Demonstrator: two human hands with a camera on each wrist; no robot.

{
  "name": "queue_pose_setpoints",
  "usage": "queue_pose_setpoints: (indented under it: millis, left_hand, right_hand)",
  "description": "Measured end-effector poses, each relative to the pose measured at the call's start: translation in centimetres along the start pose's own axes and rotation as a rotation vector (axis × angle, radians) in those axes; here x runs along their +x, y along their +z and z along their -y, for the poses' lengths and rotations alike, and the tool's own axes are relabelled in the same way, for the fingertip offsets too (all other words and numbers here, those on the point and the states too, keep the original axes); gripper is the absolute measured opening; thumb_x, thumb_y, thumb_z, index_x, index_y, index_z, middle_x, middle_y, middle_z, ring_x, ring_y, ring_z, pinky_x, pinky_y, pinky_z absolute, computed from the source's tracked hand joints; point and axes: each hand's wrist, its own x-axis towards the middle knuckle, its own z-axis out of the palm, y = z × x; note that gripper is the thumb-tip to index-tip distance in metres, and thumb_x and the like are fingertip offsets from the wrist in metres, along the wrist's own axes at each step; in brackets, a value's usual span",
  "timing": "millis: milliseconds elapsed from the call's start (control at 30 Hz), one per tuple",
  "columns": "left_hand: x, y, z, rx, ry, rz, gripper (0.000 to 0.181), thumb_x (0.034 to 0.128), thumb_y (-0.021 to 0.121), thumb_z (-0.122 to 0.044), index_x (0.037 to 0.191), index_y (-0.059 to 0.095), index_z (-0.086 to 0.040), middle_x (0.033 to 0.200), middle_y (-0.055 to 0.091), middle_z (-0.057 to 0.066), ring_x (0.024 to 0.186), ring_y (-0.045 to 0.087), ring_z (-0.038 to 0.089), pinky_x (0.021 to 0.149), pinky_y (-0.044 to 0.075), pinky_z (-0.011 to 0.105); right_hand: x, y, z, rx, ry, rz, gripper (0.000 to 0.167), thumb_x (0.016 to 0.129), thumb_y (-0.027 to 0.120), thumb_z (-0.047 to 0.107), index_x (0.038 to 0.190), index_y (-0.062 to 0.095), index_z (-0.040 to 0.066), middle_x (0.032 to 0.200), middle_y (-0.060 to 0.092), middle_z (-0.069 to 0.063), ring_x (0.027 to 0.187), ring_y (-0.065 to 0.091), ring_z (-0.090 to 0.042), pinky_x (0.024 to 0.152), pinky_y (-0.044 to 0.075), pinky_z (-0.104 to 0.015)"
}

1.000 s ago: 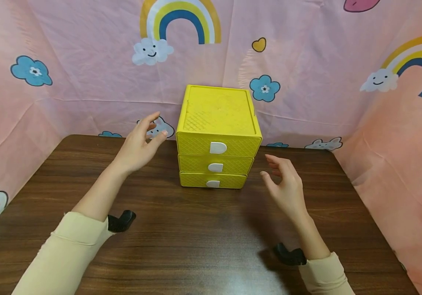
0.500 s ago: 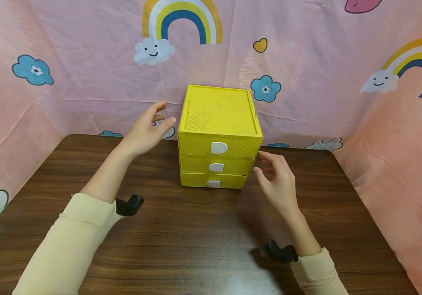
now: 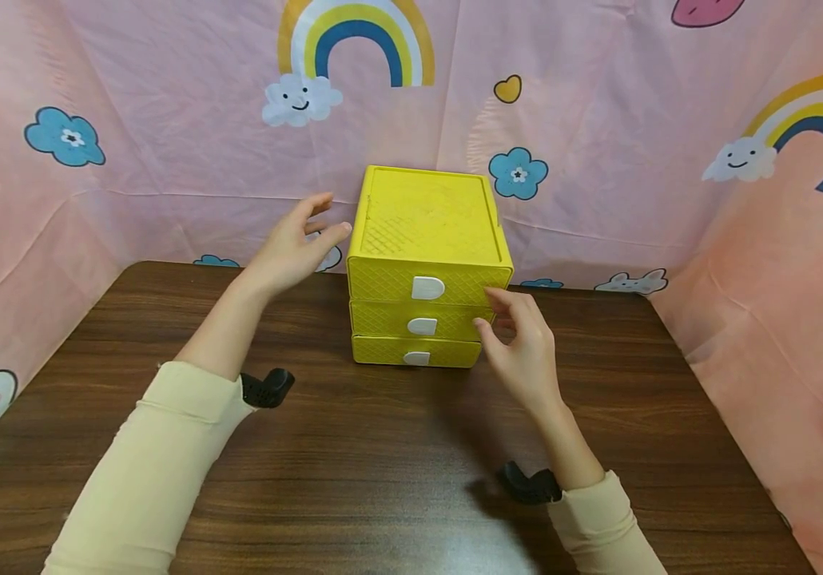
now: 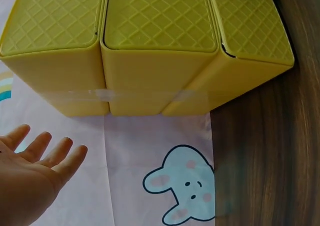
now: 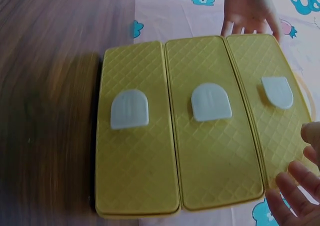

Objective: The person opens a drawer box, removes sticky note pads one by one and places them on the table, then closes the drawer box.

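Observation:
A yellow three-drawer box (image 3: 429, 216) stands at the back of the table, its drawers closed, each with a white tab handle (image 3: 428, 287). To its left my left hand (image 3: 289, 247) hovers with fingers apart and slightly bent, holding nothing. In the left wrist view the same left hand (image 4: 35, 181) shows beside the box's side, apart from it. My right hand (image 3: 522, 343) is in front of the box's right side, thumb and fingers spread and holding nothing. The right wrist view has right fingers (image 5: 295, 191) close to the top drawer's edge; whether they touch is unclear.
The dark wooden table (image 3: 354, 455) extends in front of the box. A pink patterned cloth (image 3: 188, 120) hangs behind and along both sides. Each wrist carries a black camera mount (image 3: 268, 389). Clear tape (image 4: 102, 93) runs across the side of the box.
My left hand has moved right and up toward the box's left side. My right hand has shifted left, now overlapping the right edge of the drawers in view. The box has not moved.

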Motion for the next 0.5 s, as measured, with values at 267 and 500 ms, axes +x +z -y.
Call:
queue_pose_setpoints:
  millis: [267,500]
  left_hand:
    - [0.6,0.7,0.0,-0.039,0.01,-0.02,0.066,0.0922,0.05,-0.04,0.147,0.021,-0.019,0.151,0.023,0.004,0.134,0.032,0.025,0.103,0.035,0.045]
    - [1.1,1.1,0.2,-0.065,0.018,-0.026,0.065,0.0922,0.052,-0.037,0.147,0.022,-0.018,0.15,0.025,0.005,0.133,0.034,0.025,0.103,0.036,0.045]
  right_hand:
    - [0.4,1.5,1.1,0.033,0.016,-0.035,0.036,0.079,0.07,0.008,0.114,0.061,0.005,0.1,0.059,-0.011,0.092,0.058,-0.018,0.074,0.054,-0.034]
    - [0.7,2.6,1.8,0.047,0.01,-0.037,0.033,0.08,0.069,0.007,0.112,0.062,0.005,0.099,0.058,-0.009,0.092,0.058,-0.017,0.075,0.053,-0.032]
